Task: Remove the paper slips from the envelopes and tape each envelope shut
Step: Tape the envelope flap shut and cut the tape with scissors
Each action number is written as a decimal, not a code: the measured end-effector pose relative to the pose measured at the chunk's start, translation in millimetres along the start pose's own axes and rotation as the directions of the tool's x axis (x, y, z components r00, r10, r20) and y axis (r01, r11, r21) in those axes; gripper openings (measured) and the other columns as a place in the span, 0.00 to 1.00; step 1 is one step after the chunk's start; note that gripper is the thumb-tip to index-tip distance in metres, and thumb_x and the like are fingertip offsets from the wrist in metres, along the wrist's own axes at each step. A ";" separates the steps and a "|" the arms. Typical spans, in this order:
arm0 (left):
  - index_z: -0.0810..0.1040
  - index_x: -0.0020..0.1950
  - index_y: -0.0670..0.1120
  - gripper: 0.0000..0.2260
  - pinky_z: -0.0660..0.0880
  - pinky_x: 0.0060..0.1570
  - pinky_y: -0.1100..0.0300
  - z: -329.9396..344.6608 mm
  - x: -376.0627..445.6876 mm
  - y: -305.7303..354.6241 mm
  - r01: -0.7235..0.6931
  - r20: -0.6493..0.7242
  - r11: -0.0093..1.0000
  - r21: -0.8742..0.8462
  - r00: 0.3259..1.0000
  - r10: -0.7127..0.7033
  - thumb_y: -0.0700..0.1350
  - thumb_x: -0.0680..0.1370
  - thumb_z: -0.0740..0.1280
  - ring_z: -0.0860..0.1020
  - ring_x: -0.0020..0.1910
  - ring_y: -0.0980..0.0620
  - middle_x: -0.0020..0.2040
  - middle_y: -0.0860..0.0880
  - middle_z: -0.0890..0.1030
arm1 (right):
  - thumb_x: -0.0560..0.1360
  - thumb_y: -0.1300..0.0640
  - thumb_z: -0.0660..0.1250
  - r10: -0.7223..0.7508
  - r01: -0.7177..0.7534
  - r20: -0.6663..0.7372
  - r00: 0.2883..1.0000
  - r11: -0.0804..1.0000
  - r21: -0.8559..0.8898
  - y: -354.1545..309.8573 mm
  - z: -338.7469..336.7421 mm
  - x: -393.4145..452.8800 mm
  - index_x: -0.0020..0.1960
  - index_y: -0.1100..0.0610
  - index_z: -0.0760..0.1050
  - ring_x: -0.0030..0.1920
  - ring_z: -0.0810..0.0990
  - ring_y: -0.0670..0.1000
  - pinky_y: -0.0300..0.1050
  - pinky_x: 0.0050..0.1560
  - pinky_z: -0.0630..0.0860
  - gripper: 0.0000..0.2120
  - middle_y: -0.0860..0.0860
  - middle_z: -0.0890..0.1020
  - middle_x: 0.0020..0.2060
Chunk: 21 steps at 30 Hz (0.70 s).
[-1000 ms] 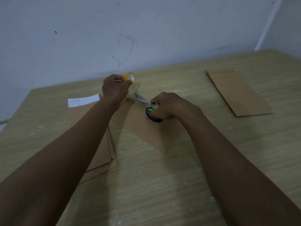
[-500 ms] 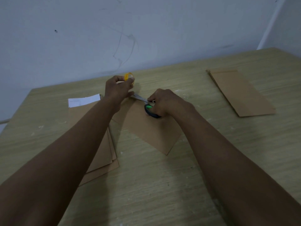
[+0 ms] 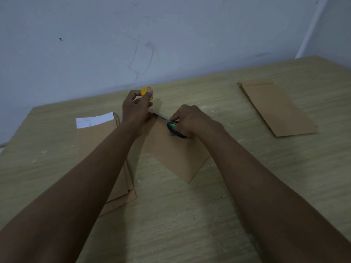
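Brown envelope (image 3: 176, 152) lies on the counter (image 3: 190, 215) under my hands. My left hand (image 3: 135, 109) pinches the yellow tape roll (image 3: 145, 91); my right hand (image 3: 187, 120) grips the scissors (image 3: 167, 121). The tape could twist and stick crooked if I snip badly.

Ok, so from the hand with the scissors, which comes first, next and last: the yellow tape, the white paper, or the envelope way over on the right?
From the right hand, in the head view:
1. Yellow tape, held in the left hand just beside it.
2. White paper, left, poking from the envelope stack.
3. Far envelope, right side of the table.
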<state>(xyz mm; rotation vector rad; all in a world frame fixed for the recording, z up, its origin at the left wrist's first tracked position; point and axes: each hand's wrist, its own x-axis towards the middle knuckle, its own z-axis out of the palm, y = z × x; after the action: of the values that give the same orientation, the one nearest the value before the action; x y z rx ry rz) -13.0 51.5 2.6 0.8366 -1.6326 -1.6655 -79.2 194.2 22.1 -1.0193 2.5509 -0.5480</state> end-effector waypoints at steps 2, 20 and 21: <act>0.76 0.47 0.50 0.08 0.78 0.42 0.54 1.0 -2.5 -0.5 -0.013 -0.015 1.000 -0.007 1.000 0.013 0.53 0.79 0.71 0.80 0.44 0.57 0.45 0.54 0.82 | 0.73 0.46 0.72 0.018 -0.018 -0.003 1.000 1.000 0.011 -0.4 1.3 2.0 0.58 0.53 0.83 0.50 0.81 0.56 0.47 0.52 0.81 0.17 0.55 0.82 0.54; 0.80 0.44 0.50 0.05 0.79 0.52 0.50 6.5 -18.0 -2.3 -0.039 0.103 0.993 0.114 0.994 0.027 0.50 0.78 0.72 0.78 0.41 0.54 0.45 0.50 0.84 | 0.72 0.54 0.76 0.243 -0.240 -0.236 0.941 0.970 0.044 11.2 -23.3 -4.2 0.52 0.58 0.72 0.49 0.76 0.58 0.46 0.43 0.72 0.16 0.59 0.74 0.57; 0.80 0.44 0.50 0.06 0.79 0.53 0.49 7.0 -19.0 -0.9 -0.032 0.119 0.991 0.127 0.993 0.017 0.50 0.78 0.72 0.78 0.41 0.54 0.47 0.49 0.85 | 0.72 0.54 0.75 0.243 -0.239 -0.240 0.940 0.970 0.048 10.2 -23.7 -4.3 0.54 0.59 0.73 0.52 0.77 0.58 0.46 0.45 0.74 0.17 0.59 0.74 0.58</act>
<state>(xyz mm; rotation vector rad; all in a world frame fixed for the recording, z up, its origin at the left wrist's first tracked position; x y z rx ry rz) -7.5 71.0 1.9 0.7904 -1.8401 -1.6329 -92.7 209.3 38.7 -0.6512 2.8265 -0.6610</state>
